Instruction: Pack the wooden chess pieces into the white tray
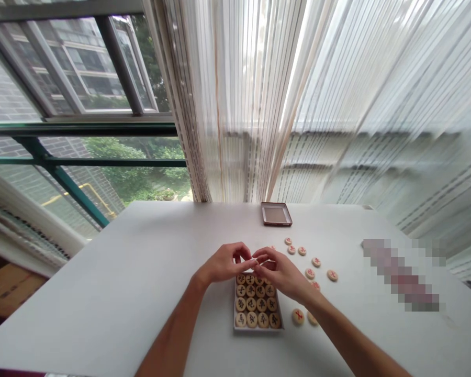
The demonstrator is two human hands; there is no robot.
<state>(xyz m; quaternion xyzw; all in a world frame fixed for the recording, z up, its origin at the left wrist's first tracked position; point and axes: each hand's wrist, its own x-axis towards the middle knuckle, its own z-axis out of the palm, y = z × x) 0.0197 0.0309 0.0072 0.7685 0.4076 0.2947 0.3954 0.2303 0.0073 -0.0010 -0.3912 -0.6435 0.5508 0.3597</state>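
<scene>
My left hand (235,260) and my right hand (272,268) meet above the far end of a shallow box (259,330). Their thumbs and fingers are pinched close together, with a small pale thing between the fingertips that is too hidden to name. Inside the box, wooden Chinese chess pieces (251,304) with black characters lie in rows, face up. My hands cover part of the far row. To the right of the box, several red-marked chess pieces (310,273) lie scattered on the white table (160,293), some partly behind my right hand and forearm.
An open box lid (277,214) lies near the table's far edge. A pixelated, reddish long shape (402,275) is at the right. Behind the table hang striped sheer curtains (251,104), with an open window (82,68) at the left. A cardboard box (11,285) stands low at the left.
</scene>
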